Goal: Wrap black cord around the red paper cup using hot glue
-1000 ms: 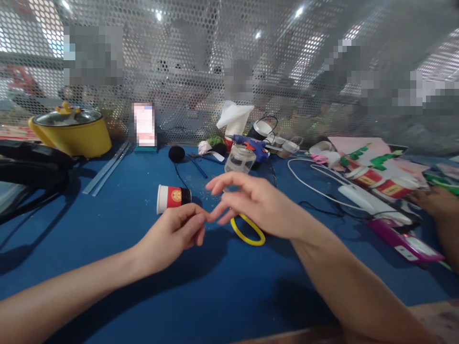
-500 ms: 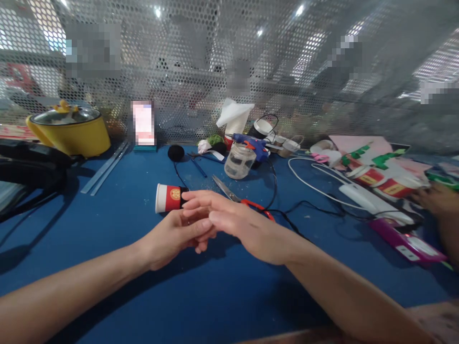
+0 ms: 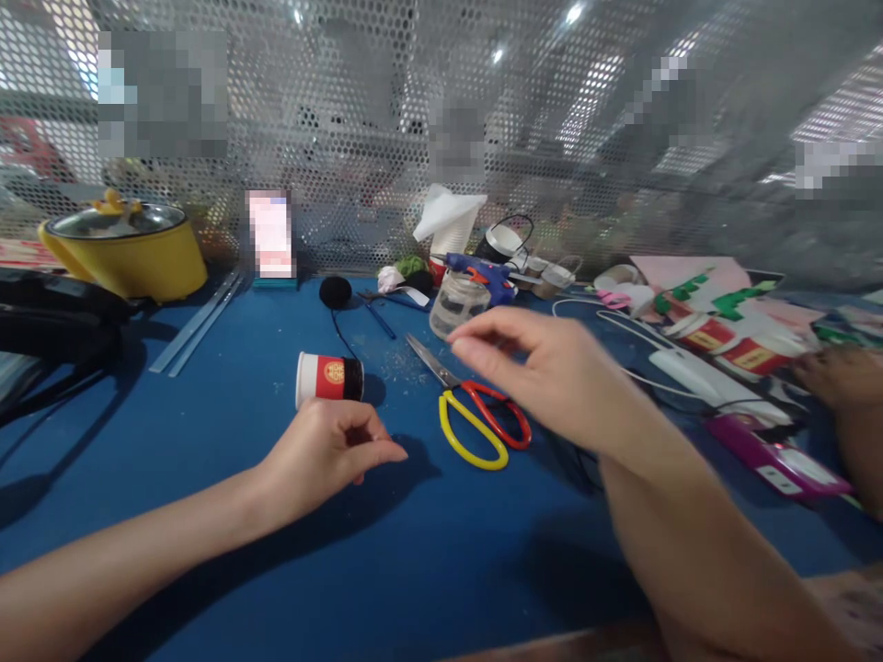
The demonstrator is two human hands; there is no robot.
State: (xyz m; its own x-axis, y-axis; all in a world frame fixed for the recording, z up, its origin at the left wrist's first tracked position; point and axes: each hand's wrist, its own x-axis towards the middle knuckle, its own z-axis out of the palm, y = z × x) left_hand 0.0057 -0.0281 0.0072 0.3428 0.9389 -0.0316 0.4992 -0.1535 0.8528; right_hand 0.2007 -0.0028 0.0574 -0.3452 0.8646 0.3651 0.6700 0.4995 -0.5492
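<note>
table top point(image 3: 428, 552): solid deep blue
paper cup point(image 3: 329, 378): white base end, red band with a gold round emblem, black toward the mouth
scissors point(image 3: 471, 412): silver blades, one yellow handle loop, one red
glue gun point(image 3: 483, 273): blue body, orange trigger
jar point(image 3: 459, 307): clear glass
pot point(image 3: 128, 253): yellow body, grey glass lid, yellow duck-shaped knob
pom-pom point(image 3: 336, 291): black
cable point(image 3: 621, 348): white
power strip point(image 3: 690, 375): white
flat case point(image 3: 779, 464): magenta
more cups point(image 3: 731, 342): red with gold labels
paper bits point(image 3: 724, 299): green on pink sheet
back screen point(image 3: 386, 138): grey metal, hex-hole perforation
</note>
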